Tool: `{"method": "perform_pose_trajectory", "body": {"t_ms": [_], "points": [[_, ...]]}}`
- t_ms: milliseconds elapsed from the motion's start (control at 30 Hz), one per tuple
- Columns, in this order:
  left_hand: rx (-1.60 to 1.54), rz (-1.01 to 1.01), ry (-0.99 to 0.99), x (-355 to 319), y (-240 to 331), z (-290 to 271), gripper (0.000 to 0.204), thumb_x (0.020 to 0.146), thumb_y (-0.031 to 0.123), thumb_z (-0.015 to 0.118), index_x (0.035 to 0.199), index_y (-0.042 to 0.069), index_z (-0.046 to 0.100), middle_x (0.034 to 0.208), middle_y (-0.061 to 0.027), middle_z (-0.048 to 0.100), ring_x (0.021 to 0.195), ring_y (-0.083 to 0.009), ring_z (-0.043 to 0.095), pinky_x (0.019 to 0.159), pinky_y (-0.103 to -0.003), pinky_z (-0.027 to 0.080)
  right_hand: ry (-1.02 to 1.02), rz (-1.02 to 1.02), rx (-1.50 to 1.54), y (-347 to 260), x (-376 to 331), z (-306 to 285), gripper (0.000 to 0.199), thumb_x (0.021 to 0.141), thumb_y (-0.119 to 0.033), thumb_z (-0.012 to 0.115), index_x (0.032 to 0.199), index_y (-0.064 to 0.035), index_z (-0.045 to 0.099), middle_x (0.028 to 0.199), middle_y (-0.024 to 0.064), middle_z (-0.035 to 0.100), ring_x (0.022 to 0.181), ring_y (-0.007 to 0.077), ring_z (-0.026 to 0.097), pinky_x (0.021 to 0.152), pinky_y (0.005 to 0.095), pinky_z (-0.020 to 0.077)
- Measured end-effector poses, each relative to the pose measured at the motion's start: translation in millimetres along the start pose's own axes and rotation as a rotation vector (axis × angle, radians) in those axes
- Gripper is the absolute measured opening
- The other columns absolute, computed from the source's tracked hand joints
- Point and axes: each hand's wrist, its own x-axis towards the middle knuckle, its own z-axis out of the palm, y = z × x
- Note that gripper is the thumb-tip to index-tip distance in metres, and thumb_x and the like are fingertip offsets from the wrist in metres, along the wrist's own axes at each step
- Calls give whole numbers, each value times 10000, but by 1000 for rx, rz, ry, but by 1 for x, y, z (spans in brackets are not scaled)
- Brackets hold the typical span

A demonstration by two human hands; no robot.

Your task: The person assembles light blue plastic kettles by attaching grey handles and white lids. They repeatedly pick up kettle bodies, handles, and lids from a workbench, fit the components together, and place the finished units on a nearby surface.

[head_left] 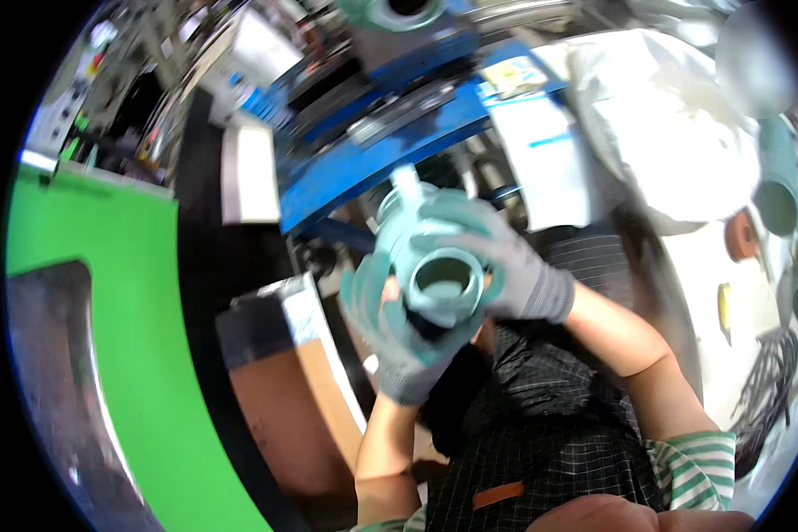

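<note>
In the middle of the view I hold a pale green pipe fitting (402,252), its round open mouth tipped toward me and a narrower part pointing away. My left hand (388,328), in a grey glove with a green coating, is closed round its lower left side. From the upper right my right hand (488,248), gloved the same way, grips the fitting with its fingers across the body. Motion blurs the fitting and the fingers somewhat. A similar pale green piece (390,14) with a dark round opening stands on a blue machine at the top edge.
Beyond my hands runs a blue metal frame (372,177). White sheets (545,164) hang at its right. A large white bag (665,115), a brown tape roll (741,237) and a grey cable bundle (762,381) lie right. A cardboard box (293,408) and green surface (137,337) are left.
</note>
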Motion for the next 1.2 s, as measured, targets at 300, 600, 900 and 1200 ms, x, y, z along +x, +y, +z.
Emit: {"method": "perform_pose_trajectory", "body": {"t_ms": [300, 600, 900, 1200], "points": [[-884, -208, -246, -37, 58, 5, 1129, 693, 542, 964, 1565, 138, 373, 1390, -207, 591, 1244, -411, 633, 1043, -557, 549, -131, 322, 541, -56, -84, -119, 619, 792, -199, 876, 1345, -38, 648, 1411, 190, 616, 1344, 343, 593, 1159, 488, 466], [-757, -78, -225, -52, 68, 11, 1103, 699, 611, 935, 1542, 134, 408, 1434, -233, 534, 1259, -446, 622, 1049, -574, 547, 297, 541, -1185, 113, -71, -274, 279, 888, -114, 725, 1167, -104, 724, 1154, 133, 691, 1107, 356, 642, 964, 464, 520], [-386, 45, -160, -39, 91, 5, 1086, 733, 585, 915, 1510, 15, 414, 1332, -203, 590, 1185, -427, 627, 996, -580, 528, 492, 650, -992, 102, -90, -295, 204, 857, -180, 796, 995, -71, 692, 1030, 86, 724, 871, 297, 698, 769, 414, 553], [-255, 234, 9, -22, 87, 19, 971, 836, 396, 876, 1549, -3, 351, 1341, -248, 548, 1148, -391, 627, 962, -520, 533, -226, 11, -204, -76, -54, -125, 268, 937, -370, 766, 1073, -139, 765, 1024, 95, 704, 934, 298, 713, 802, 423, 577]]}}
